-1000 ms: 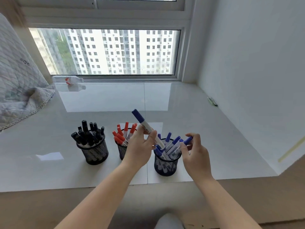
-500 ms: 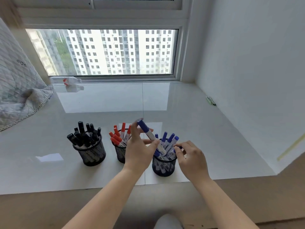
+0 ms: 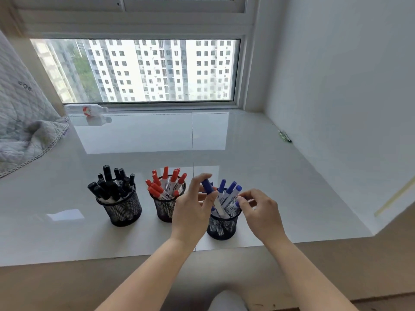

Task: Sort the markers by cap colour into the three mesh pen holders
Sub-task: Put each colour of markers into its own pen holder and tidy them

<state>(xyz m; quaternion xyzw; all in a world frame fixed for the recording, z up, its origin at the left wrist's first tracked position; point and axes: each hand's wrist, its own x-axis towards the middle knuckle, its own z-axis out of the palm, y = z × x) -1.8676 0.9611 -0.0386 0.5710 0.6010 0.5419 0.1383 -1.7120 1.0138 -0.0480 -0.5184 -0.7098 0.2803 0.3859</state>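
Blue-capped marker [image 3: 210, 194] pinched in left hand [image 3: 190, 212], over right-most holder [image 3: 222, 225]

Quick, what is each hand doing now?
Left hand: holds a blue-capped marker.
Right hand: fingers curled at the markers in the holder; grip cannot be told.

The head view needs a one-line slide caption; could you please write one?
Left hand lowers a blue-capped marker into the rightmost mesh holder while the right hand touches the blue markers there.

The left hand [image 3: 190, 212] covers part of the red-marker holder [image 3: 167, 207]. That little greenish thing [image 3: 284, 136] by the far right wall is too small to tell.
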